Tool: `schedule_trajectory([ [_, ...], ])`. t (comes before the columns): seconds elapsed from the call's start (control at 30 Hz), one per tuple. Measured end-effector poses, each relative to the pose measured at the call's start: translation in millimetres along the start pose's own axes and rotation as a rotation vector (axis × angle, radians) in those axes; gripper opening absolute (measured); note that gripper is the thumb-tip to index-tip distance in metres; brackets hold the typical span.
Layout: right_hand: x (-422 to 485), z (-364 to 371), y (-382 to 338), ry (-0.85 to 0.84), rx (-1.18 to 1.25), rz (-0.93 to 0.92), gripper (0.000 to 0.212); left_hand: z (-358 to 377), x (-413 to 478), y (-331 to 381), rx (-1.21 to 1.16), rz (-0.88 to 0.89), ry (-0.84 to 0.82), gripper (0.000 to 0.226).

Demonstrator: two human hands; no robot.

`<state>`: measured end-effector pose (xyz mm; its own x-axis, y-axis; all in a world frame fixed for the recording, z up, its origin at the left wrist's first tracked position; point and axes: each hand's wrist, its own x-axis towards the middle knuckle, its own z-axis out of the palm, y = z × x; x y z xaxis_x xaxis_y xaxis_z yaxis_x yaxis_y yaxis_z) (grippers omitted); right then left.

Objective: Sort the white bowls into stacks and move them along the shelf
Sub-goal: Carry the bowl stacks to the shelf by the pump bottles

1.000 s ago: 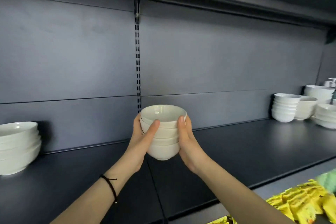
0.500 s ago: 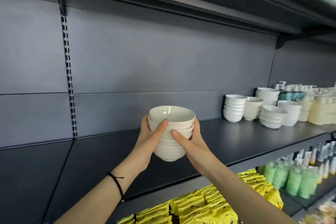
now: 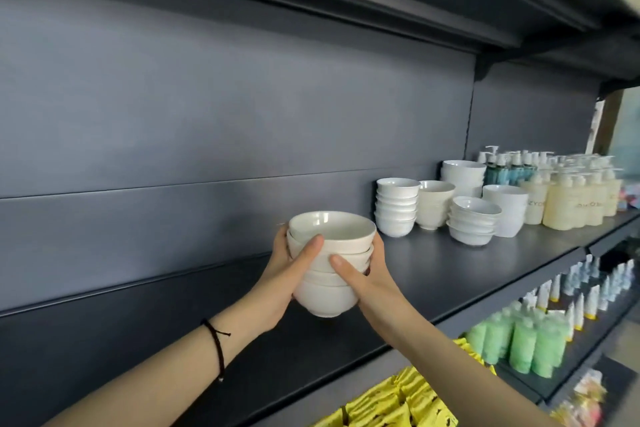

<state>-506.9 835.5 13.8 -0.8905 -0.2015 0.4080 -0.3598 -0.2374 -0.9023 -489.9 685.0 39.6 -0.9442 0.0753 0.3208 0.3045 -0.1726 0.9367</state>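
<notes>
The dark shelf (image 3: pixel 433 274) carries several stacks of white bowls (image 3: pixel 396 207) toward its right end, with pump bottles (image 3: pixel 568 199) standing just beside them.

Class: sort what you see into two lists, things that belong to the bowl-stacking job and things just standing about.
Job: held stack of white bowls, left hand, right hand, standing bowl stacks, shelf.
Standing about: pump bottles, green bottles, yellow packets.
</notes>
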Motion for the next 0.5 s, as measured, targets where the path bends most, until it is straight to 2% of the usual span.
schedule_trajectory([
  [0.2, 53, -50, 10, -0.001, -0.031, -0.009, 0.087, 23, 69, -29, -0.005, 0.009, -0.005, 0.077],
  [0.5, 105, -119, 25, 0.021, -0.058, -0.019, 0.089, 64, 141, -61, 0.006, 0.019, -0.028, 0.064],
])
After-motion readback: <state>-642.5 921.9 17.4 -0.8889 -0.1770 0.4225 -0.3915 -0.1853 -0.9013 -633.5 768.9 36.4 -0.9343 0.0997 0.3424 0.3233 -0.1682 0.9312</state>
